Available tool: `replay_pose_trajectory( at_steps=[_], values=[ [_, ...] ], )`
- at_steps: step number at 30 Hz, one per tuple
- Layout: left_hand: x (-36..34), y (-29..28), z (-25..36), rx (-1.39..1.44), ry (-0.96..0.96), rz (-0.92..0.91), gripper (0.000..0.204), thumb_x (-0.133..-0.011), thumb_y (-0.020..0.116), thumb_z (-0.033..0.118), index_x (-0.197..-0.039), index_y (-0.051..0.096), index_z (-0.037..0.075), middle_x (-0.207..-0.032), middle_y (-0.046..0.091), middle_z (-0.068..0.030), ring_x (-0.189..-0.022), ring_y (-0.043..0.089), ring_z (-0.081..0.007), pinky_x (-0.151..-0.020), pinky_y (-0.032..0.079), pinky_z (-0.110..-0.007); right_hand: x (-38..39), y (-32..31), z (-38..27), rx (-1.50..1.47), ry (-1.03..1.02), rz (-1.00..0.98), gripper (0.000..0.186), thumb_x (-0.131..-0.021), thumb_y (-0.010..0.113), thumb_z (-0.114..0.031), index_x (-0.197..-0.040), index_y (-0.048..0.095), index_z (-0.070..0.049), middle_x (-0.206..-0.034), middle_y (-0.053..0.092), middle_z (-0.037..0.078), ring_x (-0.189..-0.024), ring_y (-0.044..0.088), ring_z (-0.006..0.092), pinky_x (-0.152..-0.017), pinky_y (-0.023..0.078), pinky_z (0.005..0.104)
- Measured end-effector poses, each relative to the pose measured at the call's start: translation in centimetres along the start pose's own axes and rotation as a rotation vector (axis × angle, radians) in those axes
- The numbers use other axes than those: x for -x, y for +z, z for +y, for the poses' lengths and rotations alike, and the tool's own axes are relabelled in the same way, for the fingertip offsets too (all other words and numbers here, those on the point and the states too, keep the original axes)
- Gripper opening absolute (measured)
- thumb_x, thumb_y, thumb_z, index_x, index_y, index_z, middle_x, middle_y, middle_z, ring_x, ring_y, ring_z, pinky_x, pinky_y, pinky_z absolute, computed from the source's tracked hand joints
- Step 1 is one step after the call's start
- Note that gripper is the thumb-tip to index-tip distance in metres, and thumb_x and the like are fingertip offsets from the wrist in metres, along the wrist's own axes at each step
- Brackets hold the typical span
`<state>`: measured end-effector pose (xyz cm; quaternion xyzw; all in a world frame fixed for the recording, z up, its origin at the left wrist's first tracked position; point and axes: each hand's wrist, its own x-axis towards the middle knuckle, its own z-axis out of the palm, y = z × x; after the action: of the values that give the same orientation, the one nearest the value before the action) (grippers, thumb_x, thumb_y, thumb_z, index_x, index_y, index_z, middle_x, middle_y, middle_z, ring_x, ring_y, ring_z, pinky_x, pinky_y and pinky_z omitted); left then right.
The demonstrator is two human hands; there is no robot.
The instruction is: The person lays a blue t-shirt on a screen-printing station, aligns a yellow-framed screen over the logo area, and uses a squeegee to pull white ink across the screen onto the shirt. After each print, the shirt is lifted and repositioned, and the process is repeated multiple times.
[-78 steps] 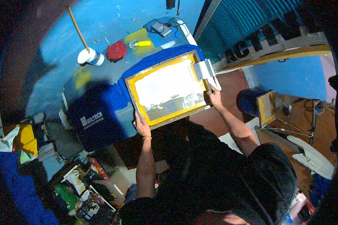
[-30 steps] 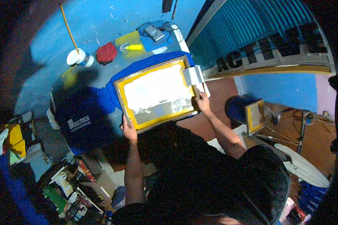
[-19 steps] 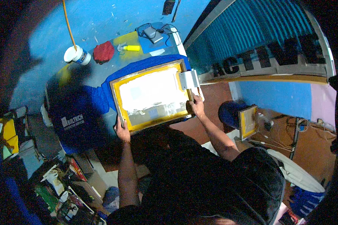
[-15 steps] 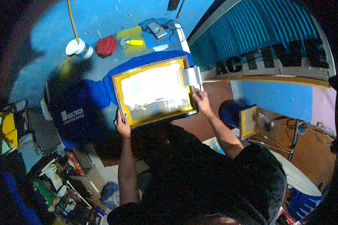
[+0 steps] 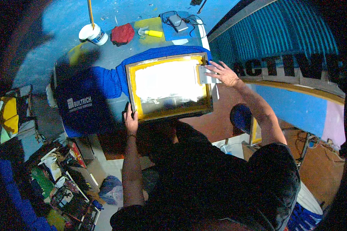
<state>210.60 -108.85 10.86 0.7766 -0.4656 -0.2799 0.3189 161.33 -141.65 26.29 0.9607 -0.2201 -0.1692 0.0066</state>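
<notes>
A screen frame (image 5: 150, 115) with yellow border and white-coated mesh lies on a blue shirt (image 5: 92, 81) draped over a grey board (image 5: 102, 54); white print shows on the shirt's left part. My left hand (image 5: 131, 122) grips the frame's lower left edge. At the upper right, my right hand (image 5: 225, 76) has its fingers spread over a silver metal clamp (image 5: 203, 77) on the frame's side, touching it or just above; I cannot tell which.
A white pot (image 5: 99, 37) with a stick, red cloth (image 5: 122, 34), yellow bottle (image 5: 153, 34) and grey device (image 5: 178, 23) with cables sit along the back. A second screen (image 5: 255, 131) stands low at the right. Clutter (image 5: 58, 173) fills the lower left; a lettered panel (image 5: 277, 34) borders the right.
My right hand has left the frame's lower right edge and moved up to the clamp, fingers now spread. My left hand stays on the frame's left edge.
</notes>
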Motion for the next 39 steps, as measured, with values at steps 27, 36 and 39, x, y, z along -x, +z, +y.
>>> replay_pose_trajectory(
  at_steps=[27,36,39],
  values=[
    [-4.4,-0.7,-4.7,0.361,0.014,-0.395,0.082,-0.094,0.068,0.01,-0.166,0.029,0.01,-0.129,0.063,-0.0187,-0.107,0.063,-0.029,-0.096,0.051,-0.042,-9.4,-1.2,-13.1,-0.549,1.171,0.088,0.042,-0.092,0.067,-0.034,-0.115,0.063,0.0,-0.097,0.073,0.028,-0.091,0.073,0.0438,-0.082,0.058,0.0542],
    [-4.6,-0.8,-4.6,0.367,-0.12,-0.475,0.081,-0.095,0.069,0.012,-0.166,0.03,0.012,-0.131,0.06,-0.0242,-0.112,0.057,-0.0345,-0.099,0.048,-0.045,-15.1,-0.6,-19.4,-0.575,1.353,0.205,0.052,-0.093,0.069,-0.033,-0.131,0.054,0.0,-0.107,0.068,0.03,-0.096,0.072,0.0452,-0.082,0.06,0.0525],
    [-4.3,-0.8,-4.3,0.323,-0.11,-0.441,0.081,-0.096,0.068,0.011,-0.167,0.028,0.014,-0.135,0.057,-0.0236,-0.112,0.057,-0.0341,-0.099,0.048,-0.043,-17.8,-0.9,-20.9,-0.608,1.421,0.211,0.061,-0.09,0.075,-0.035,-0.137,0.052,-0.003,-0.114,0.065,0.03,-0.098,0.07,0.0472,-0.082,0.06,0.0532]
  ],
)
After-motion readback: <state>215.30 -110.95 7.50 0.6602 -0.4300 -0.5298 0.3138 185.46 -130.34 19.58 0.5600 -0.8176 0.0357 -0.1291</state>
